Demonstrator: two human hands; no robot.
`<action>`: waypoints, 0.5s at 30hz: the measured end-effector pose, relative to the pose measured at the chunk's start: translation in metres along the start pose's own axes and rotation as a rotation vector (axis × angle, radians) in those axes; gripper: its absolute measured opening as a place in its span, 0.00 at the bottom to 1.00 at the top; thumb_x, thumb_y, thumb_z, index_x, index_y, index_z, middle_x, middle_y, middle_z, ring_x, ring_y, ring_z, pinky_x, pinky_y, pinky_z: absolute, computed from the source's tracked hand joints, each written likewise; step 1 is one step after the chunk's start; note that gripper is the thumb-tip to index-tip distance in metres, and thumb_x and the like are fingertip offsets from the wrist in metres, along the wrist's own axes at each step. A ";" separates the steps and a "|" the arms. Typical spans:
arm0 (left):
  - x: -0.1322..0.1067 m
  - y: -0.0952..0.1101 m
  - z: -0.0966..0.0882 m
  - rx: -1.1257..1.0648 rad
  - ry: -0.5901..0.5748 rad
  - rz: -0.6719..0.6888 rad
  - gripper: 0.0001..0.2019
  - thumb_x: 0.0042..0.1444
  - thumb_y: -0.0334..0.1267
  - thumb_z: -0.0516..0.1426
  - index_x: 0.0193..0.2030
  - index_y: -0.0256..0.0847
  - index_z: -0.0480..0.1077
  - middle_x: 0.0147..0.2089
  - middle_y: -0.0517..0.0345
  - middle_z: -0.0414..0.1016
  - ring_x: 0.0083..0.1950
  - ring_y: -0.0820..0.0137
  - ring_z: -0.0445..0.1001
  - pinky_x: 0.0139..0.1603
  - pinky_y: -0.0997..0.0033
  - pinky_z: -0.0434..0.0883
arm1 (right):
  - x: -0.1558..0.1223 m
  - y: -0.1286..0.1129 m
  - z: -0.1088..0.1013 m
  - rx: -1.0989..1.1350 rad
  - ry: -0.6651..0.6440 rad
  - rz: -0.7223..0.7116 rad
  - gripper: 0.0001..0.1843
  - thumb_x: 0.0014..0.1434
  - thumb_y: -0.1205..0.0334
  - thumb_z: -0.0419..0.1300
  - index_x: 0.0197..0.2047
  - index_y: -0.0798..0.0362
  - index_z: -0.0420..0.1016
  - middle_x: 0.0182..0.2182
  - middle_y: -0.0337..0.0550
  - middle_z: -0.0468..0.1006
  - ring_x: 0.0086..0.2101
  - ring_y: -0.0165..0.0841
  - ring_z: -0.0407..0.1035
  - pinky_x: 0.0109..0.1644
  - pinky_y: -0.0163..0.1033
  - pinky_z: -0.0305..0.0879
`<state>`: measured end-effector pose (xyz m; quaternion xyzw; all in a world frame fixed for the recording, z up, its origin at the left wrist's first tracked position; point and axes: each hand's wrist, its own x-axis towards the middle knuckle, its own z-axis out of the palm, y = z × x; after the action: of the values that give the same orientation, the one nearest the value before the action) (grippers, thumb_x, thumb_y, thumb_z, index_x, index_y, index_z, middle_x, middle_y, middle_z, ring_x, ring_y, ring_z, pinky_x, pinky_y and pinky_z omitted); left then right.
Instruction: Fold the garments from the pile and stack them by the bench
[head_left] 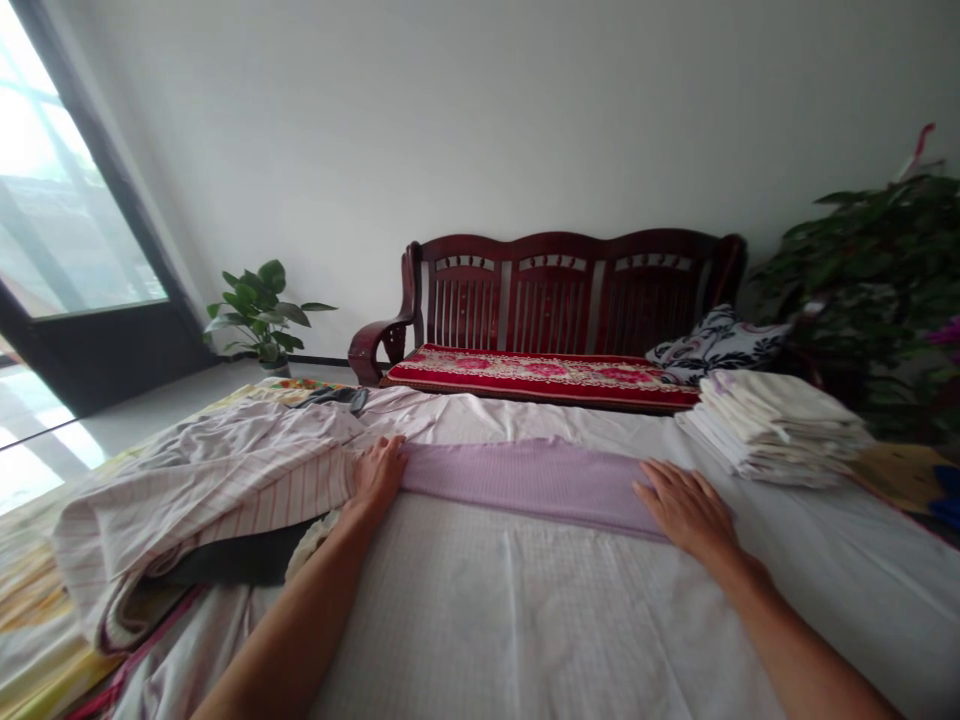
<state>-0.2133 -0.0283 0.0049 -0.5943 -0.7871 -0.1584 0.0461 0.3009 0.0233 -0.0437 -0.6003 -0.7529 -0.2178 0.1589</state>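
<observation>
A lilac ribbed garment [525, 482], folded into a long strip, lies crosswise on the white sheet [480, 600]. On its left end rests my left hand [381, 472], fingers stretched forward and close to a striped cloth. My right hand [688, 505] lies flat with spread fingers on the strip's right end. Left of my left hand is a heap of loose clothes, with a pink-striped white garment [247, 500] on top and a dark cloth [247, 555] under it. The far right corner of the strip is hidden under my right hand.
A stack of folded white cloths [776, 425] stands at the right. Behind the sheet is a dark wooden bench [555, 290] with a red patterned cover [517, 368] and a cushion [720, 345]. Potted plants [259, 310] stand on both sides; a glass door [82, 200] is at the left.
</observation>
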 end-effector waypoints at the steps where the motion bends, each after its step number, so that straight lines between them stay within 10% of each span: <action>1: -0.001 0.000 0.000 0.017 0.027 0.021 0.19 0.65 0.40 0.52 0.62 0.46 0.71 0.57 0.49 0.75 0.54 0.57 0.74 0.52 0.62 0.69 | 0.000 -0.001 0.000 -0.001 0.002 0.009 0.26 0.67 0.51 0.46 0.59 0.53 0.73 0.59 0.51 0.76 0.59 0.45 0.67 0.65 0.56 0.56; 7: -0.007 0.002 0.001 -0.046 0.190 0.293 0.17 0.66 0.37 0.52 0.56 0.46 0.75 0.58 0.52 0.75 0.57 0.57 0.71 0.59 0.58 0.67 | -0.002 -0.003 -0.015 0.072 0.114 0.068 0.21 0.68 0.59 0.47 0.55 0.52 0.77 0.54 0.50 0.80 0.56 0.42 0.69 0.62 0.51 0.59; 15: -0.013 0.021 0.012 -0.293 0.031 0.655 0.13 0.67 0.44 0.52 0.45 0.46 0.77 0.46 0.56 0.79 0.49 0.64 0.76 0.53 0.66 0.70 | -0.013 -0.016 -0.054 0.372 0.240 0.039 0.13 0.64 0.60 0.54 0.37 0.49 0.81 0.38 0.45 0.83 0.41 0.39 0.72 0.50 0.42 0.66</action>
<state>-0.1885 -0.0314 -0.0060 -0.8130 -0.5229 -0.2555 0.0207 0.2867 -0.0189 -0.0060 -0.5451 -0.7439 -0.1421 0.3595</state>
